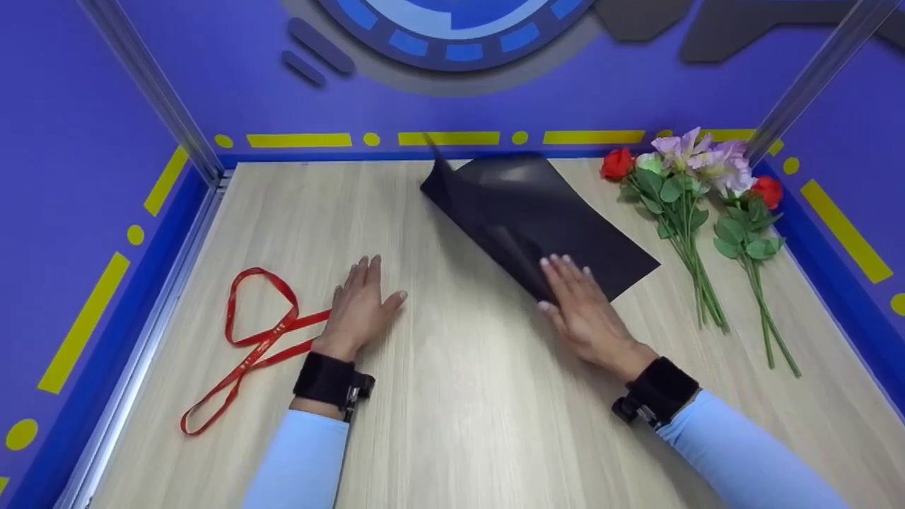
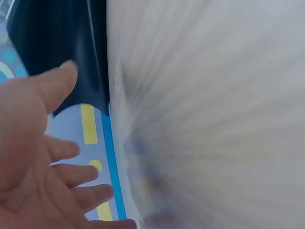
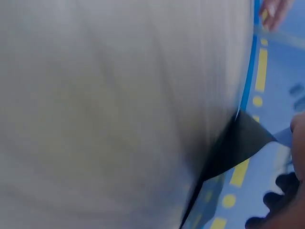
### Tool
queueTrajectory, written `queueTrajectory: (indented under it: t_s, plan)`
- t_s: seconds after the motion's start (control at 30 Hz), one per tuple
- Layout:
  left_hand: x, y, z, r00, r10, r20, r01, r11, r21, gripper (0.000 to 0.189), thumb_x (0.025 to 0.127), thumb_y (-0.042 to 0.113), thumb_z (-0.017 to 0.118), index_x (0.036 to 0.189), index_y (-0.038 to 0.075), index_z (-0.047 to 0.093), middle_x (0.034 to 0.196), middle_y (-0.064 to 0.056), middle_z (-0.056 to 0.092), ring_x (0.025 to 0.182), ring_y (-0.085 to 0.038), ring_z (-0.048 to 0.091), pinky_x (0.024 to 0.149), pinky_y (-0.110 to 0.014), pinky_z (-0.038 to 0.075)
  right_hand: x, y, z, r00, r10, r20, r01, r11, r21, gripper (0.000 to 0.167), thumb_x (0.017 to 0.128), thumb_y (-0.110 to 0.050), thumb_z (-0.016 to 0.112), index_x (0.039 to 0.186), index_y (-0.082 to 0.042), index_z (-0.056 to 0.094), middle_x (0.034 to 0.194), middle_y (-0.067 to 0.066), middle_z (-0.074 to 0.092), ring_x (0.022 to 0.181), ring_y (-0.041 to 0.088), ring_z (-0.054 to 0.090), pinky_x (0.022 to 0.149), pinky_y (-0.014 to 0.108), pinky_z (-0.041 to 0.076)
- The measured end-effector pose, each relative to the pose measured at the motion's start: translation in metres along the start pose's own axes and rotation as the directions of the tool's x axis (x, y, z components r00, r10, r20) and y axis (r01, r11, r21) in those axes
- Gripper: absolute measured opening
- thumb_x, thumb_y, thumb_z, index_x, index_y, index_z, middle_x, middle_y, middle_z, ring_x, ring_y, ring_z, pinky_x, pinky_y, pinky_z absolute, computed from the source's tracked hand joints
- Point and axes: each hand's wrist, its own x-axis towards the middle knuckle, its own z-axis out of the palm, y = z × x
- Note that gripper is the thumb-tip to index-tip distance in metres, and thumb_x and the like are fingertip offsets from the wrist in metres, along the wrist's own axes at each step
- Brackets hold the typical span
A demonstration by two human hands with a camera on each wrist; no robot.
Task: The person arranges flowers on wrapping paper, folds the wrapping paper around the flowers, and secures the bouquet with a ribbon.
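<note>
A black sheet [image 1: 544,205] of paper or similar thin material lies slantwise at the back middle of the table, its left edge curled up. My right hand [image 1: 583,314] is at its near corner, fingers straight and together over the dark surface. Left of it, my left hand [image 1: 360,307] is held low over the wood, with straight fingers and the thumb spread; nothing is in it. A red ribbon [image 1: 265,346], looped and crossed, lies by that hand and passes partly behind the wrist. In the left wrist view the raised sheet [image 2: 62,43] shows beyond the thumb.
At the right lie artificial flowers: a larger bunch [image 1: 682,191] with lilac, red and pale blooms, and a red rose [image 1: 766,192] with a long stem. Blue panels [image 1: 459,113] with yellow markings wall the table [image 1: 466,424] at the back and sides.
</note>
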Motion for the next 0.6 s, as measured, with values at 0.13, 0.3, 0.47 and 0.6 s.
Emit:
queueTrajectory:
  t_s: [0.13, 0.3, 0.47, 0.6]
  plan:
    - [0.001, -0.005, -0.003, 0.990, 0.035, -0.137, -0.039, 0.999, -0.028, 0.072, 0.107, 0.028, 0.055, 0.163, -0.001, 0.021, 0.167, -0.028, 0.022, 0.155, -0.042, 0.022, 0.123, -0.060, 0.022, -0.006, -0.014, 0.004, 0.987, -0.136, 0.091, 0.142, 0.988, -0.064, 0.069, 0.108, -0.034, 0.052, 0.164, -0.004, 0.024, 0.166, 0.022, 0.029, 0.154, 0.040, 0.026, 0.122, 0.062, 0.023]
    - [0.001, -0.009, -0.008, 0.928, 0.080, -0.363, -0.094, 0.995, -0.021, 0.059, 0.102, 0.002, 0.046, 0.158, -0.006, 0.030, 0.160, -0.032, 0.034, 0.149, -0.043, 0.034, 0.122, -0.051, 0.029, -0.020, -0.024, 0.007, 0.940, -0.283, 0.192, 0.294, 0.955, -0.029, 0.077, 0.104, -0.043, 0.059, 0.163, -0.006, 0.028, 0.166, 0.019, 0.032, 0.153, 0.039, 0.029, 0.121, 0.063, 0.024]
    - [0.002, -0.004, -0.009, 0.898, 0.191, -0.396, -0.186, 0.981, 0.051, 0.054, 0.099, -0.004, 0.046, 0.152, -0.005, 0.044, 0.155, -0.029, 0.044, 0.147, -0.042, 0.039, 0.122, -0.050, 0.031, -0.030, -0.027, 0.005, 0.931, -0.339, 0.134, 0.315, 0.933, 0.173, 0.047, 0.099, -0.040, 0.068, 0.134, -0.010, 0.059, 0.142, 0.011, 0.061, 0.135, 0.030, 0.055, 0.112, 0.052, 0.042]
    - [0.002, 0.009, -0.001, 0.942, 0.302, -0.148, -0.280, 0.948, 0.150, 0.050, 0.106, 0.008, 0.045, 0.156, 0.004, 0.044, 0.162, -0.021, 0.038, 0.153, -0.040, 0.029, 0.123, -0.056, 0.025, -0.024, -0.020, 0.004, 0.976, -0.215, -0.020, 0.215, 0.954, 0.208, 0.012, 0.098, -0.023, 0.072, 0.106, -0.014, 0.068, 0.107, 0.002, 0.071, 0.104, 0.022, 0.067, 0.090, 0.043, 0.054]
